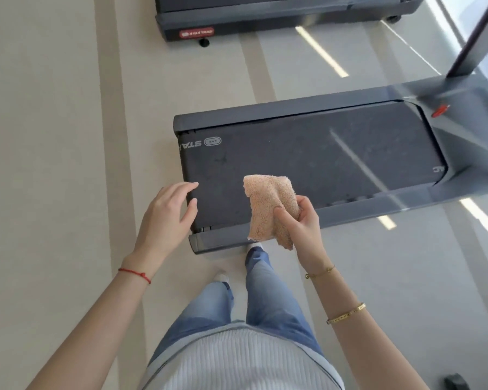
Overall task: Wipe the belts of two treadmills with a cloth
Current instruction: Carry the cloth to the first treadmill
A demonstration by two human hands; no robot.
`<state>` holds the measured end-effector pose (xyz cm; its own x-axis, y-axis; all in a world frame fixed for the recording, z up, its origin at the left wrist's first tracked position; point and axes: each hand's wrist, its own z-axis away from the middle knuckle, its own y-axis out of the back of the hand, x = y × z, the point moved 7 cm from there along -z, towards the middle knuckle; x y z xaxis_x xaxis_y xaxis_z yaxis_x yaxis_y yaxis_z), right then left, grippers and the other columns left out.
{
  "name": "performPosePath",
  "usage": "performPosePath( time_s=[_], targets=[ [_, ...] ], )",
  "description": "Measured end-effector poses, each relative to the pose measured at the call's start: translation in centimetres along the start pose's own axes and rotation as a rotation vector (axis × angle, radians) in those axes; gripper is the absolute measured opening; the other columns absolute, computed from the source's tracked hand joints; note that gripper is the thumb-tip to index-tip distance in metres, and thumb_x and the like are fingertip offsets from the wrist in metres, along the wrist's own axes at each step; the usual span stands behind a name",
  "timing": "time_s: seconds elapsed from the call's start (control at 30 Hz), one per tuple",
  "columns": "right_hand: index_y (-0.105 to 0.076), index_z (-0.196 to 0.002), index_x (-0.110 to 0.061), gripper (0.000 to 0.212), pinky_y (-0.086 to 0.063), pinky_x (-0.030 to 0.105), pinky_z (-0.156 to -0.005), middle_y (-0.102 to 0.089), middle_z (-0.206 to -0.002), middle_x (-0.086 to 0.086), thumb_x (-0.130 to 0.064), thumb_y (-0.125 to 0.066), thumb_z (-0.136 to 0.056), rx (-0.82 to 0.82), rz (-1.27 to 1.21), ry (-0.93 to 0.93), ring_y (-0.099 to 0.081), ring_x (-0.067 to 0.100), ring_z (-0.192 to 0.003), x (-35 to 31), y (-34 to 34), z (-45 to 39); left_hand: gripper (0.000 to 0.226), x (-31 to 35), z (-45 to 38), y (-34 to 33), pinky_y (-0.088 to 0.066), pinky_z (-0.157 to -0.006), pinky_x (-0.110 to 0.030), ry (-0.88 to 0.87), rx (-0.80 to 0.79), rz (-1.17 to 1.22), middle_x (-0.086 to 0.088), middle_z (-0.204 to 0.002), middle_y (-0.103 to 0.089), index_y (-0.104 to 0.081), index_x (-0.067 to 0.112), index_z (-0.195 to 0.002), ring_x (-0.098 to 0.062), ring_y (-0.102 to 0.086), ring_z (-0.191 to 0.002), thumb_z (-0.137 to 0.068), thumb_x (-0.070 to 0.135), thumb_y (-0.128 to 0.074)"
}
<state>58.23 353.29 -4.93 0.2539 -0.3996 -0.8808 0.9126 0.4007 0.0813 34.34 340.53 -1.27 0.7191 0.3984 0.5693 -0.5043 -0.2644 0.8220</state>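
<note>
A dark treadmill lies across the middle of the view, its black belt [307, 161] dusty and marked with white lettering at the left end. My right hand [302, 220] grips a peach terry cloth [268, 206] and holds it in the air above the belt's near edge. My left hand [166, 215] hovers with relaxed, spread fingers beside the belt's near left corner and holds nothing. A second treadmill [265, 15] stands at the top of the view, its rear end with a red label towards me.
The near treadmill's grey side rail [237, 237] runs just ahead of my feet. Its upright post [473, 40] and motor cover with a red knob [440, 111] rise at the right. Beige striped floor spreads to the left. A small dark object [457, 382] lies at the bottom right.
</note>
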Motion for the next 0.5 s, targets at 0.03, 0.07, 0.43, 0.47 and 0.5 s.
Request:
performPosePath(
  time_s=[0.03,0.07,0.43,0.47,0.5],
  targets=[
    [-0.055,-0.105,-0.012,0.034,-0.039,0.025,-0.055,-0.057,-0.092,0.008,-0.03,-0.068,-0.078,-0.015,0.021,-0.005,-0.051,0.02,-0.071,-0.3,0.4,-2.0,0.032,-0.1,-1.5,-0.7,-0.044,-0.099,-0.033,0.018,0.012,0.0,-0.006,-0.125,-0.065,-0.063,0.01,-0.129,-0.023,-0.057,-0.118,-0.097,0.011,-0.058],
    [-0.055,-0.105,-0.013,0.033,-0.042,0.025,-0.054,-0.059,-0.092,0.006,-0.028,-0.069,-0.08,-0.03,0.044,-0.008,-0.053,0.019,-0.072,-0.6,0.7,-4.0,0.033,-0.4,-3.1,-1.4,-0.044,-0.099,-0.033,0.038,0.027,0.0,-0.006,-0.125,-0.065,-0.062,0.01,-0.129,-0.023,-0.057,-0.118,-0.097,0.011,-0.058],
    [-0.056,-0.105,-0.022,0.021,-0.055,0.027,-0.065,-0.068,-0.099,0.0,-0.022,-0.067,-0.087,-0.104,0.162,-0.016,-0.064,0.011,-0.081,4.8,-2.9,-26.6,0.033,-11.2,-16.2,-13.3,-0.047,-0.1,-0.042,0.212,0.165,-0.058,-0.012,-0.125,-0.065,-0.061,0.006,-0.13,-0.03,-0.057,-0.118,-0.098,0.01,-0.055],
    [-0.056,-0.105,-0.022,0.021,-0.056,0.028,-0.066,-0.068,-0.101,0.001,-0.022,-0.067,-0.087,-0.111,0.16,-0.015,-0.065,0.012,-0.082,6.2,-3.7,-28.5,0.033,-12.9,-16.9,-15.0,-0.047,-0.101,-0.042,0.22,0.163,-0.066,-0.012,-0.126,-0.064,-0.061,0.006,-0.13,-0.03,-0.057,-0.119,-0.098,0.009,-0.055],
    [-0.056,-0.105,-0.022,0.021,-0.056,0.029,-0.067,-0.067,-0.102,0.001,-0.022,-0.068,-0.087,-0.118,0.156,-0.014,-0.065,0.012,-0.084,7.8,-4.6,-30.5,0.033,-14.7,-17.4,-17.0,-0.047,-0.101,-0.042,0.23,0.157,-0.074,-0.012,-0.127,-0.064,-0.061,0.006,-0.13,-0.03,-0.057,-0.12,-0.098,0.01,-0.054]
  ],
)
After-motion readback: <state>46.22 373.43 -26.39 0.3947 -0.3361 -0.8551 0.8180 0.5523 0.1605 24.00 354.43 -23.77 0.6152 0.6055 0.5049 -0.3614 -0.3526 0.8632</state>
